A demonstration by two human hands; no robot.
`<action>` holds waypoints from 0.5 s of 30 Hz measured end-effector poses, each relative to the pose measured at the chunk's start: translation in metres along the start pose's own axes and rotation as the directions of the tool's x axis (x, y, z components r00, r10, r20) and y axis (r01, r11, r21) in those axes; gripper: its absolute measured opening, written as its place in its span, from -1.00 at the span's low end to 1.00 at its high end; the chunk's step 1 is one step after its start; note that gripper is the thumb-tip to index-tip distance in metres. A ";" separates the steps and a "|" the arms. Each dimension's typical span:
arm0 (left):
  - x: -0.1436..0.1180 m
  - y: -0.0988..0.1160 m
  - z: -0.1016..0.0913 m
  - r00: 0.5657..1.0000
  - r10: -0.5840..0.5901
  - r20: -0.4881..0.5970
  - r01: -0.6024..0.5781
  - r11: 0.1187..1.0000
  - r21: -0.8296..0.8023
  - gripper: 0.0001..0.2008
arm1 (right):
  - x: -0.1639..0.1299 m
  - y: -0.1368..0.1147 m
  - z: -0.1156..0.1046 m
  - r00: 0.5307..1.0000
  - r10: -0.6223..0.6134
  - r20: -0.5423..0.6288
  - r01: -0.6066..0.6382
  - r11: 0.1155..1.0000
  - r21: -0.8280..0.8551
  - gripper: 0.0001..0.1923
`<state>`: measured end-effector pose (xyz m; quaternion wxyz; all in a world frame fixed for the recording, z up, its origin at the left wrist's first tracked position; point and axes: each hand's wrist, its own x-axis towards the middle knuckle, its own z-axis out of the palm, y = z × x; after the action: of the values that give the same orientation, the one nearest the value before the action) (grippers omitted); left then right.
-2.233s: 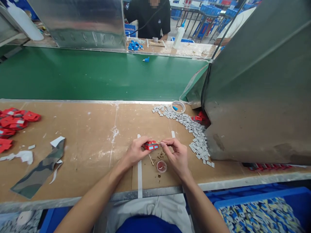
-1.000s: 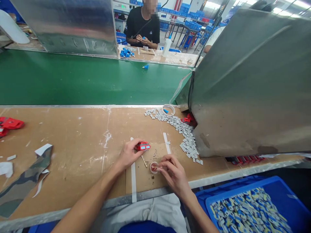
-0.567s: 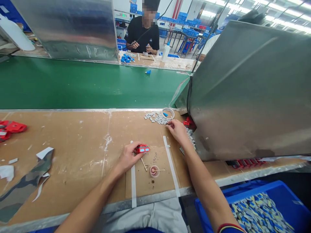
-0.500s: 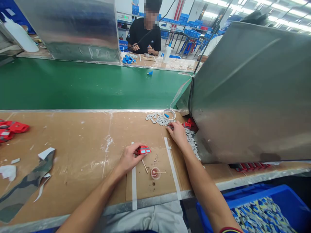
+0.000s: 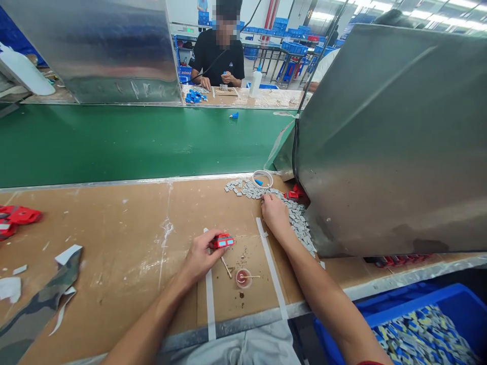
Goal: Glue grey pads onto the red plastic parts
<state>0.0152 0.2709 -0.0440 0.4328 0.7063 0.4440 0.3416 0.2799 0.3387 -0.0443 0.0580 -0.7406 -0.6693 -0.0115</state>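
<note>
The left hand (image 5: 201, 254) pinched the red piece (image 5: 224, 241), its pale-panelled end jutting beyond the grip; grey tiles (image 5: 249, 188) lay at the right hand (image 5: 275, 214), whose hold I couldn't tell.

1 head camera looks forward and down at the bare left hand (image 5: 201, 252) and bare right hand (image 5: 274, 213), from quite near.

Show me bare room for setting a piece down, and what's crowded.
Roomiest: brown worktop between the camouflage strip and the left grip, lightly smeared. Green surface left of the blue piece also looks free. Crowded: around the cup and sticks, and beside the right metal panel, where grey tiles spread.
</note>
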 end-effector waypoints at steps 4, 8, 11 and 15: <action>-0.001 0.000 0.000 1.000 -0.025 0.008 0.025 0.999 -0.028 -0.78 | -0.006 0.004 0.000 0.998 -0.068 0.014 0.068 0.998 -0.010 -0.72; -0.001 -0.001 -0.002 0.998 -0.048 0.035 0.053 0.987 -0.149 -0.67 | -0.016 0.001 0.002 0.994 -0.106 0.018 0.106 0.994 0.000 -0.72; -0.001 -0.003 -0.004 0.995 -0.084 0.062 0.099 0.951 -0.293 -0.55 | -0.022 -0.002 0.002 0.993 -0.121 0.015 0.121 0.992 0.026 -0.71; -0.001 -0.004 -0.006 0.984 -0.157 0.078 0.176 0.884 -0.434 -0.47 | -0.024 0.001 -0.003 0.989 -0.151 0.007 0.149 0.984 0.098 -0.71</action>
<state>0.0082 0.2728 -0.0453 0.6174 0.5566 0.4057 0.3799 0.2784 0.3147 -0.0437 0.0880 -0.6844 -0.7234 0.0221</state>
